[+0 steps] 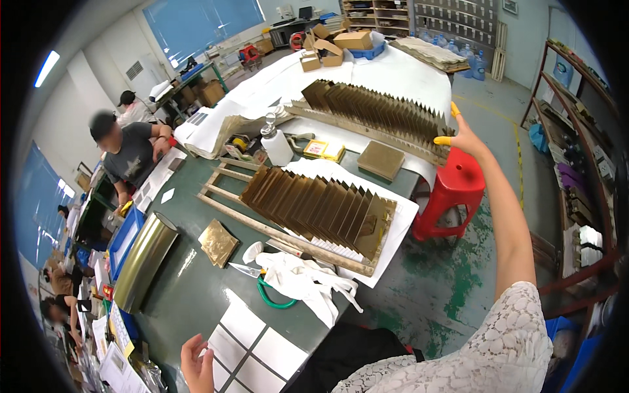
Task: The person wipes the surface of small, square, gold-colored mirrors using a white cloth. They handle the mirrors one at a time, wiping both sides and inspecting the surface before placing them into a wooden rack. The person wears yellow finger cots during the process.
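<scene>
My right hand [464, 136], with yellow finger cots on its thumb and a fingertip, reaches out to the right end of the far row of thin brown plates [380, 108]. Its thumb and finger are spread at the end plate; whether they touch it I cannot tell. These plates stand on edge in a slotted wooden rack [367, 134]. Low at the front, my left hand [198, 364] hovers with loosely bent, parted fingers and holds nothing. Beside it, white rectangular sheets [280, 352] lie in a grid on the green table [167, 314]. A nearer rack [282, 229] carries leaning brown plates [314, 209].
White gloves [298, 278], green-handled scissors [275, 300] and a gold plate stack [218, 243] lie near the closer rack. A white pump bottle [276, 145] stands between the racks. A red stool [457, 187] is at right, a gold roll [147, 262] at left. A co-worker [134, 150] sits across.
</scene>
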{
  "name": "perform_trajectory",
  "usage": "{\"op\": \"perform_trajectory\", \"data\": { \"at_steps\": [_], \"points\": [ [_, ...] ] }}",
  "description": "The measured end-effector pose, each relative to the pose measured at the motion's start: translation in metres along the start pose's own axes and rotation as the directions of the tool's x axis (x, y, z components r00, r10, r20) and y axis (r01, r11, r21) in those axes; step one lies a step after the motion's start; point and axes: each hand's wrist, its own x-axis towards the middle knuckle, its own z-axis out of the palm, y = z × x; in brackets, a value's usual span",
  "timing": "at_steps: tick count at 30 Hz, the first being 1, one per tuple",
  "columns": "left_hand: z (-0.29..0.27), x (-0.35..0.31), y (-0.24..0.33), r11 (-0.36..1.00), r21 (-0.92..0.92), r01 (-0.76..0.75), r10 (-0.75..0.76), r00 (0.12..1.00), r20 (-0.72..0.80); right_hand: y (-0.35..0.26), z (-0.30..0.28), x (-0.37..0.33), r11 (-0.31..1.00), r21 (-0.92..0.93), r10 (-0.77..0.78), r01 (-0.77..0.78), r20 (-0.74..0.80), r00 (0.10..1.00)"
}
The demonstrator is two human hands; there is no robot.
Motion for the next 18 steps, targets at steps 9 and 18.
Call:
{"op": "perform_trajectory", "data": {
  "at_steps": [9, 18],
  "points": [
    [-0.022, -0.041, 0.019, 0.984, -0.019, 0.175, -0.176, 0.971, -0.163, -0.018, 0.001, 0.0, 0.963, 0.226, 0.125, -0.145, 0.104, 0.987],
    [0.098, -0.044, 0.083, 0.909, -0.395, 0.131, -0.1, 0.99, 0.099, -0.265, -0.004, -0.133, 0.705, 0.624, -0.474, 0.337, 0.06, 0.879]
  ]
}}
